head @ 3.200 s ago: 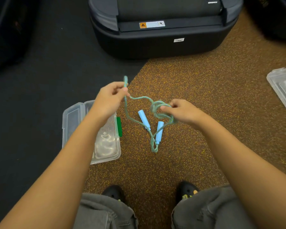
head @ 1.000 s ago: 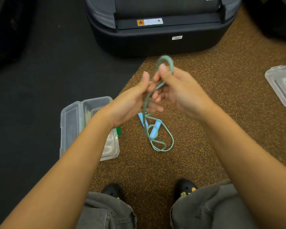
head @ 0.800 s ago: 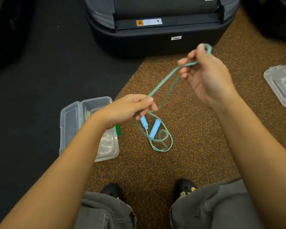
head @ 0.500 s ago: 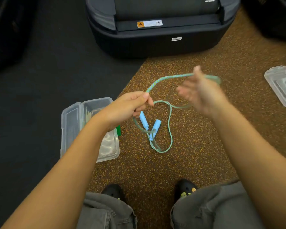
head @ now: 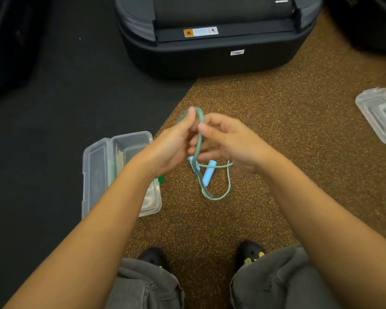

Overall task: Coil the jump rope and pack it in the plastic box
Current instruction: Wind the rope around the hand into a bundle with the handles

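Head view: left hand and right hand together, both pinching a loop of the jump rope; handles hang low above the floor. Coiling partial; plastic box open at left, packing undone. Half a second ago the hands were apart.

Change since half a second ago, as I log it: right hand has come back in from its outstretched spot on the right and now sits just beside the left hand, fingertips near touching. The jump rope, then stretched sideways between them, now stands as a short upright loop above the left hand, with less slack on the floor.
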Demonstrator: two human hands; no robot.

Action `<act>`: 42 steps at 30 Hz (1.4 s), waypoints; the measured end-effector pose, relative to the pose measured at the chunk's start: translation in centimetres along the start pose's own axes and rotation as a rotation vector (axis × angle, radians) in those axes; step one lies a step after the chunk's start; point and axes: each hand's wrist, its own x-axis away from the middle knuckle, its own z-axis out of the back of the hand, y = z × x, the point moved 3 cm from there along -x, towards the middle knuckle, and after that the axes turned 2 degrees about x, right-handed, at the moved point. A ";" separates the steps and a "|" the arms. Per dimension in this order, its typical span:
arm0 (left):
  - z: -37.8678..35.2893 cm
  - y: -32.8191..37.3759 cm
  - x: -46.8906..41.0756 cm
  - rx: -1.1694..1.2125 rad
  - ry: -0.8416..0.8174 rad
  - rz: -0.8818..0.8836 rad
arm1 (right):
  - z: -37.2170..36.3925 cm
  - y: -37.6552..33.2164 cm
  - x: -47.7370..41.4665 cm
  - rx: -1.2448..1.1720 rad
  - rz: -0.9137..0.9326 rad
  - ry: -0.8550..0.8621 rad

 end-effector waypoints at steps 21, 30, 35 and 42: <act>2.1 0.0 -0.1 -0.153 0.267 -0.166 | -2.1 3.9 0.1 -0.006 -0.323 0.084; -0.1 -1.6 -0.7 -0.040 0.122 -0.088 | 0.3 0.6 1.4 0.032 0.070 0.220; -1.0 -2.3 -0.5 -0.349 -0.025 -0.070 | 3.9 -2.2 1.8 -0.319 0.216 0.372; 1.7 -4.4 -1.0 -0.736 -0.061 0.079 | 7.5 -2.8 2.1 -0.692 0.374 0.590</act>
